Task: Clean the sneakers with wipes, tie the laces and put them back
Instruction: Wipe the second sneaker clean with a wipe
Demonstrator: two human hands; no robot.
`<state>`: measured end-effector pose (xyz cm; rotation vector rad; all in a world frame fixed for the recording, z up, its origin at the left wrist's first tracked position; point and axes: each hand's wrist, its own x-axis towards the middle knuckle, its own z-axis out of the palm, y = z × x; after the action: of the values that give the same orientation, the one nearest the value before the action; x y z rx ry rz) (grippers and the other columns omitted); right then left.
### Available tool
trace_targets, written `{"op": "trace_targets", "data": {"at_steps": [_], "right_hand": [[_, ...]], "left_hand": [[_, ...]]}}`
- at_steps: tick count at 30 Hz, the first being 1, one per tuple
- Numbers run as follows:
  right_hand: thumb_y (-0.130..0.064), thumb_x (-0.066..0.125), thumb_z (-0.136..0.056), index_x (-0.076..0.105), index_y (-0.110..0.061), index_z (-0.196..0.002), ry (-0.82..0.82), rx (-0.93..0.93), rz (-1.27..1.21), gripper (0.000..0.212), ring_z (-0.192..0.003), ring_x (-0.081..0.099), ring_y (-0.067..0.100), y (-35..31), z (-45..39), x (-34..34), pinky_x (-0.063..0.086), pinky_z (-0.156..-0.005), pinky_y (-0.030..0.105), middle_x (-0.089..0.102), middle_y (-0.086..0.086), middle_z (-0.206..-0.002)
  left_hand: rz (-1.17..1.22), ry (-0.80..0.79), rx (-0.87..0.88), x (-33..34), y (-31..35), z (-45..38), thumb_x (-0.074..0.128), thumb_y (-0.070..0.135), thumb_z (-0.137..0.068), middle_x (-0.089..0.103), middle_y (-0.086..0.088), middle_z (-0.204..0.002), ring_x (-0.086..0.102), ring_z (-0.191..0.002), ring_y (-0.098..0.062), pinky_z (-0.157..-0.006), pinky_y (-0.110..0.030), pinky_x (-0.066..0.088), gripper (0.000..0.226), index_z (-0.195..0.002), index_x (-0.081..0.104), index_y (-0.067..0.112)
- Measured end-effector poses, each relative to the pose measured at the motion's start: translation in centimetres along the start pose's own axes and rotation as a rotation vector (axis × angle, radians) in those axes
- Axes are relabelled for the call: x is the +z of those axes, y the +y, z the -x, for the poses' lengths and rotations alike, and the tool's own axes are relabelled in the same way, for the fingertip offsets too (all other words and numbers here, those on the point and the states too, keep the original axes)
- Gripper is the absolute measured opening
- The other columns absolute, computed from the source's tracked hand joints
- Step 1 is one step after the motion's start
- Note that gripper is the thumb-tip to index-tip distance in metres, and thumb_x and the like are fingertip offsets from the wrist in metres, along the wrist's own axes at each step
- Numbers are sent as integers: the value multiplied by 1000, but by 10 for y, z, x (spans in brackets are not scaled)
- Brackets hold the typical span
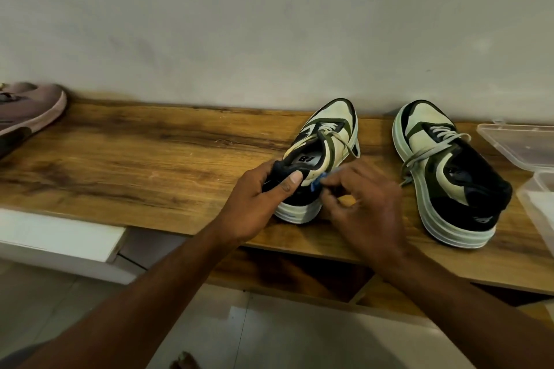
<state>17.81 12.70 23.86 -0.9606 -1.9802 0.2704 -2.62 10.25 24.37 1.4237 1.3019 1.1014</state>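
Two pale-green and black sneakers stand on a wooden shelf (150,159), toes toward the wall. My left hand (257,204) grips the black heel of the left sneaker (326,141), thumb across the collar. My right hand (368,207) pinches a small blue wipe (317,183) against that sneaker's right side near the heel. The right sneaker (446,177) stands apart to the right, its grey laces loose and trailing over the sole. The left sneaker's laces also hang untied.
A mauve shoe (30,111) lies at the shelf's far left. A clear plastic box with its open lid (521,144) sits at the right edge. A white board (60,237) lies below left, and the tiled floor (269,338) is beneath.
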Motion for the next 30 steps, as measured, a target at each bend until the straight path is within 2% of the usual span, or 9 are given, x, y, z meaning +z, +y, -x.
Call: {"op": "trace_targets", "data": {"at_steps": [6, 11, 13, 18, 20, 23, 26, 28, 30], "right_hand": [[-7, 74, -89, 75, -6, -97, -180, -228, 38, 9, -89, 65, 17, -18, 21, 18, 58, -75, 31, 68, 7, -101], [-2, 78, -86, 76, -3, -94, 65, -144, 30, 9, -87, 66, 16, -19, 0, 6, 56, -76, 26, 70, 9, -98], [-2, 77, -86, 75, -3, -94, 70, -150, 41, 8, -87, 65, 16, -21, 3, 9, 56, -76, 25, 69, 9, -98], [-8, 71, -91, 73, -8, -102, -231, -242, 90, 11, -91, 65, 21, -21, 24, 22, 59, -76, 34, 67, 8, -103], [-8, 75, -87, 72, -11, -98, -226, -174, 46, 12, -88, 63, 15, -19, 19, 16, 58, -73, 30, 66, 3, -100], [-5, 82, -79, 74, -16, -91, -68, 106, -76, 18, -82, 62, 4, -13, 8, 4, 56, -70, 23, 67, -7, -92], [-4, 84, -77, 75, -22, -87, 43, 297, -104, 22, -77, 65, 2, -4, 6, 0, 57, -66, 21, 69, -12, -86], [-4, 84, -77, 75, -21, -87, 57, 306, -79, 22, -76, 65, 1, -2, 9, 1, 57, -67, 21, 69, -12, -86], [-5, 83, -79, 75, -18, -90, 13, 215, -60, 19, -81, 65, 3, -7, 18, 4, 57, -69, 22, 69, -9, -90]], "left_hand": [[-1, 8, -2, -2, 0, 1, 62, 43, -99, 75, -1, -122, 69, -118, -18, -104, -51, 54, 40, -130, 66, 17], [-9, 7, -1, 1, 2, 2, 62, 44, -99, 75, 0, -119, 70, -116, -17, -102, -47, 55, 39, -128, 68, 18], [-9, 14, 3, 3, 2, 2, 61, 44, -99, 76, 0, -119, 70, -116, -17, -102, -46, 55, 39, -127, 68, 17], [-36, -3, -9, -1, 1, 1, 60, 51, -96, 75, 1, -121, 69, -118, -17, -103, -50, 54, 48, -131, 66, 19], [-35, -8, -6, -2, 1, 1, 60, 53, -94, 75, 1, -122, 69, -118, -18, -104, -51, 54, 50, -131, 66, 20], [-26, -2, 0, -2, -1, 0, 61, 51, -95, 74, 0, -124, 68, -120, -20, -106, -56, 51, 48, -131, 67, 20], [-37, 7, -1, 0, -1, 0, 61, 49, -97, 74, 1, -124, 68, -121, -18, -107, -53, 51, 47, -131, 66, 18], [-39, 21, -3, 1, -2, 0, 61, 44, -99, 74, 2, -124, 68, -121, -17, -107, -52, 51, 42, -132, 66, 18], [-39, 30, -1, 2, -3, -1, 60, 42, -100, 74, 1, -124, 68, -121, -17, -107, -53, 51, 40, -131, 66, 17]]}}
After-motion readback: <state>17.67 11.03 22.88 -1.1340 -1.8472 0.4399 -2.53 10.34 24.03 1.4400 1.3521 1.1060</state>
